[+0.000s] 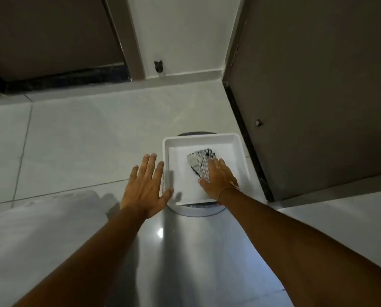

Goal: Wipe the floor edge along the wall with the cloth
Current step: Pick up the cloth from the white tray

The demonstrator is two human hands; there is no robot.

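A folded black-and-white patterned cloth (199, 159) lies inside a white square tray (174, 147), which rests on a round grey base. My right hand (218, 178) lies flat on the near right part of the cloth, fingers together, not curled around it. My left hand (145, 182) hovers open with fingers spread just left of the tray, its thumb near the tray's left rim. The floor edge along the white wall (180, 78) runs beyond the tray, with a pale skirting strip.
Large pale floor tiles (85, 138) spread to the left. A dark brown door (318, 96) stands close on the right, with a black threshold strip. A small dark object (158, 66) sits low on the wall. Another dark doorway is at the far left.
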